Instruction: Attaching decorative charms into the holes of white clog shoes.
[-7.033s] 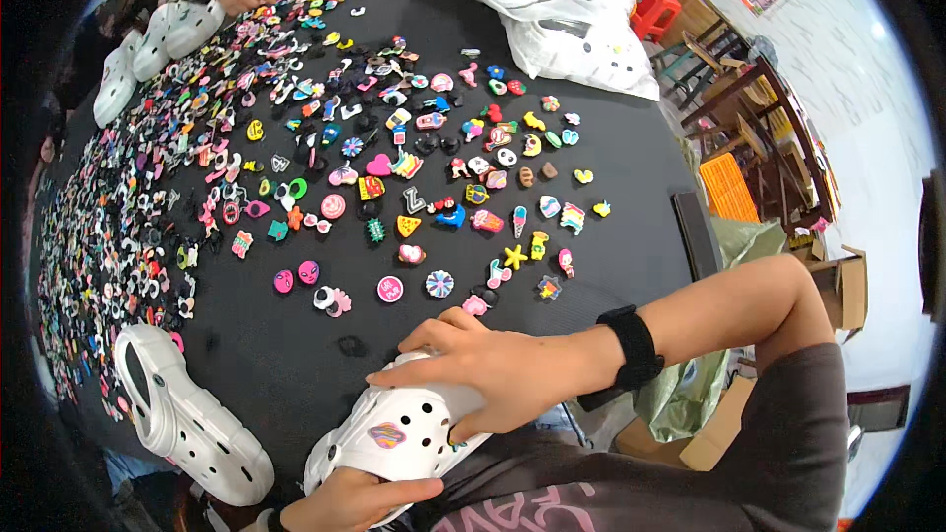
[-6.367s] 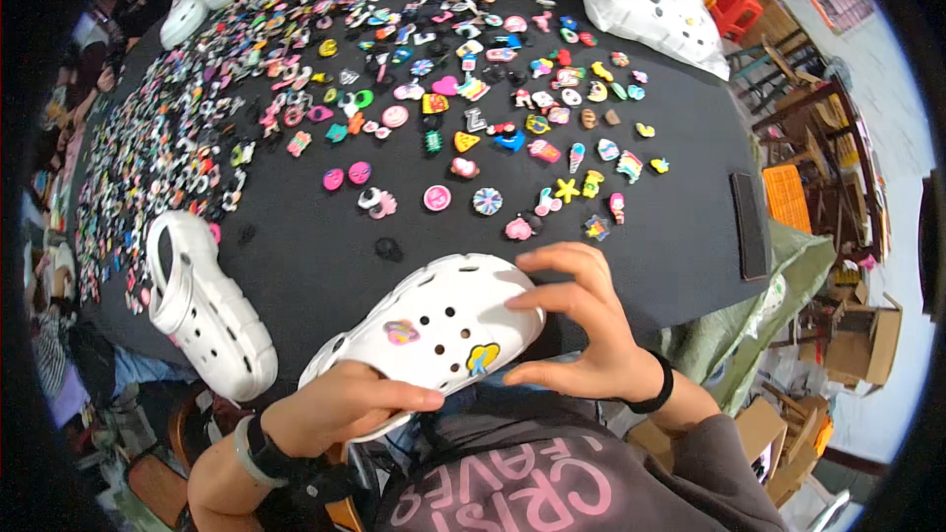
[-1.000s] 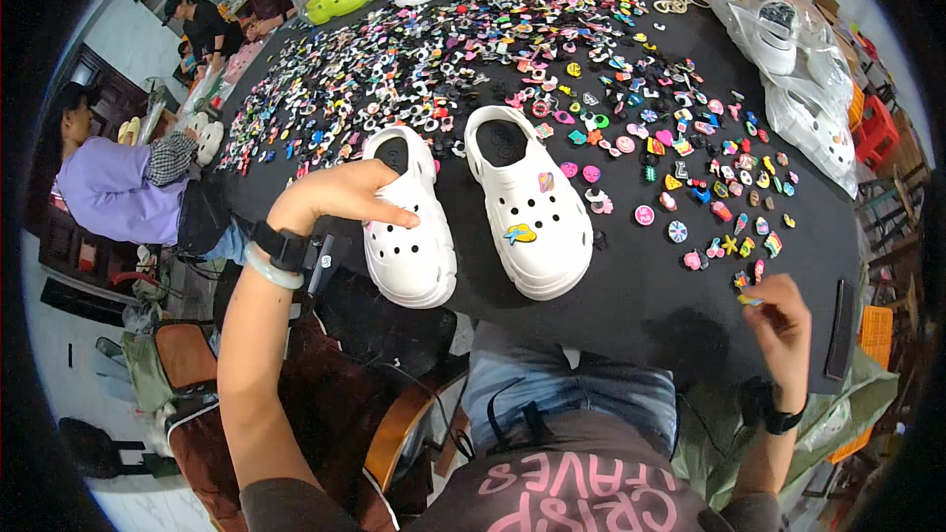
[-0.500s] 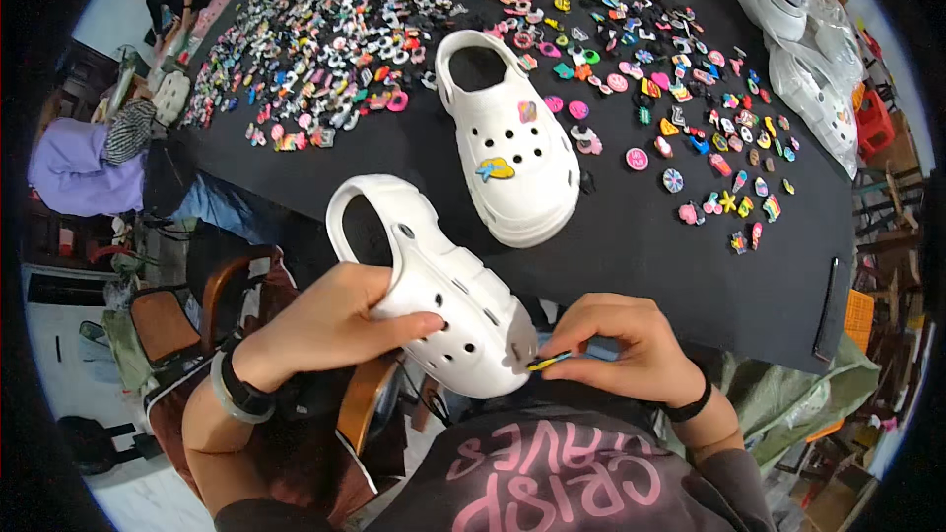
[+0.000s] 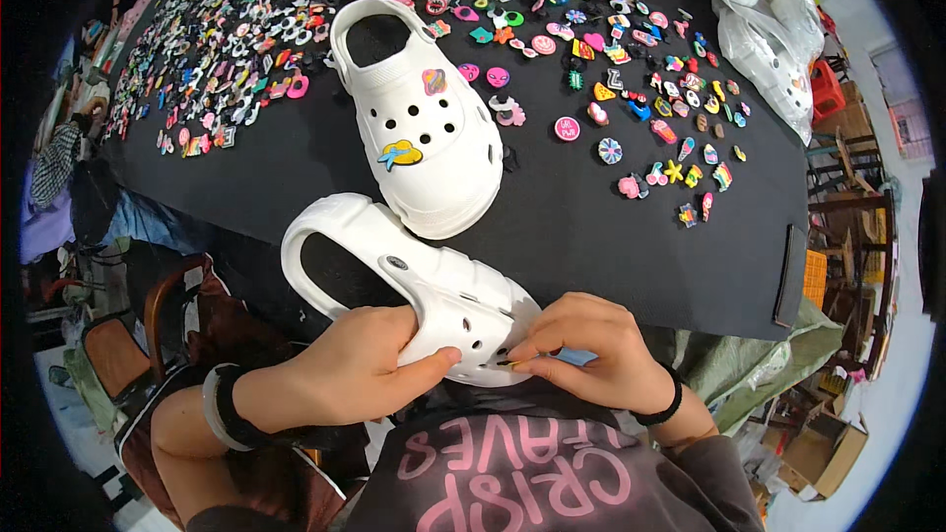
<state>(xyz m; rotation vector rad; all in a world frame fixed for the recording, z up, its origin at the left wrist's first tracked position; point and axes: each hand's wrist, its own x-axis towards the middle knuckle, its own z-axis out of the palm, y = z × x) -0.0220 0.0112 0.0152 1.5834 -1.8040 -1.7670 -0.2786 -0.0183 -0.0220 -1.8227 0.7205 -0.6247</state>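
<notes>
A white clog [image 5: 455, 281] is in my left hand [image 5: 360, 365], fingers inside its opening and thumb on the outside by the holes. My right hand [image 5: 591, 350] pinches a small shoe charm [image 5: 511, 363] against the clog's toe, close to one of the holes. Most of the charm is hidden by the fingers; a dark tip and a little yellow show. On the table beyond stands a second white clog [image 5: 434, 177], with a yellow-and-blue charm [image 5: 401, 154] and a pink-orange charm [image 5: 435, 82] fixed on it.
Loose colourful shoe charms [image 5: 261, 34] cover the far side of the black table [image 5: 591, 266], with more spread to the right. Plastic-bagged white clogs [image 5: 774, 59] lie at the right edge. A brown wooden chair [image 5: 158, 320] stands at lower left.
The held clog has turned more sideways, and my right hand has brought the charm from its toe edge onto the holes. My view has shifted to the right.
</notes>
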